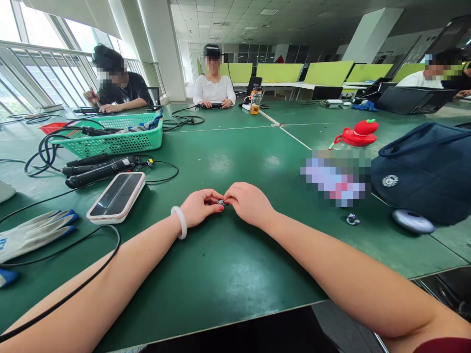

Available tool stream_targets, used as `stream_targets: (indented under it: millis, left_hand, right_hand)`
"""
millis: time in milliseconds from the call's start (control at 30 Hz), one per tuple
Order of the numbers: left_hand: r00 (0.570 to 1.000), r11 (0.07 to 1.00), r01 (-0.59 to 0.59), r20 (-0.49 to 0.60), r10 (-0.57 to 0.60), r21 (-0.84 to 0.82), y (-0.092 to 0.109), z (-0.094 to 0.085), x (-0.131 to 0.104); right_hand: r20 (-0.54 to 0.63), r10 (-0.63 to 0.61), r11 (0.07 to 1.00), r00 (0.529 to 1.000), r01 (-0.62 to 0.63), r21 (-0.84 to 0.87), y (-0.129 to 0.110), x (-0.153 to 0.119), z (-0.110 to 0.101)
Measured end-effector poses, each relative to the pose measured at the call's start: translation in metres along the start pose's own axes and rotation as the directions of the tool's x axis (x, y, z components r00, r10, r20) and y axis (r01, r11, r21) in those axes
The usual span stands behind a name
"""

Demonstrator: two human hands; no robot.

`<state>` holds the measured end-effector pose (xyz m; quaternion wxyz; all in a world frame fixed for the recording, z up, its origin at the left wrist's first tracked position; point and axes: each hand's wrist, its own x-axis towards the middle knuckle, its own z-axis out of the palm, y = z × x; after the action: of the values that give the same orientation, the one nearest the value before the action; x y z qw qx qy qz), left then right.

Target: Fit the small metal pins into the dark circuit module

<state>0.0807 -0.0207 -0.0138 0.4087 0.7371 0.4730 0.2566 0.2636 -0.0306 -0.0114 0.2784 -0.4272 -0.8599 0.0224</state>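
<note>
Out over the green table (pixel 235 284), my two hands meet in front of me. My left hand (pixel 200 208), with a white bangle (pixel 179 221) at its wrist, is closed with thumb and fingers pinched on a small shiny metallic piece (pixel 221 202). From the other side my right hand (pixel 248 202) is closed too, its fingertips pinching the same piece at its right end. Fingers cover most of that piece, and its exact kind cannot be made out. A small shiny C-shaped piece (pixel 352 219) lies apart on the table, right of my right hand.
Left of my hands are a phone (pixel 117 196), black handheld devices (pixel 103 170), gloves (pixel 37 233), cables and a green basket (pixel 110 143). To the right stand a red-lidded bottle (pixel 355 137), a navy bag (pixel 423 171) and an oval case (pixel 412 221). Several people sit across the table.
</note>
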Motion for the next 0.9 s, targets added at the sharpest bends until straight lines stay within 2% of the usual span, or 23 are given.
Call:
stream_targets:
  millis: [233,433,633,900]
  left_hand:
    - [1.000,1.000,0.007,-0.008,-0.007,-0.008,0.0023,-0.0001,0.0004]
    - [0.999,0.994,0.018,-0.044,-0.023,-0.106,0.0027,-0.0022,0.0009]
    - [0.998,0.982,0.011,-0.062,-0.024,-0.188,0.0027,-0.0023,0.0005]
    - [0.999,0.969,-0.011,-0.052,-0.001,-0.247,0.0040,-0.0023,-0.0012]
  right_hand:
    - [0.022,0.009,1.000,1.000,-0.008,-0.008,-0.0013,0.0001,-0.0011]
    - [-0.007,0.052,0.997,0.999,-0.051,0.059,-0.0019,-0.0001,-0.0061]
    - [0.018,0.107,0.993,0.994,-0.107,0.039,-0.0009,-0.0007,-0.0053]
    - [-0.027,0.070,0.997,0.997,-0.070,0.013,-0.0063,-0.0015,-0.0037]
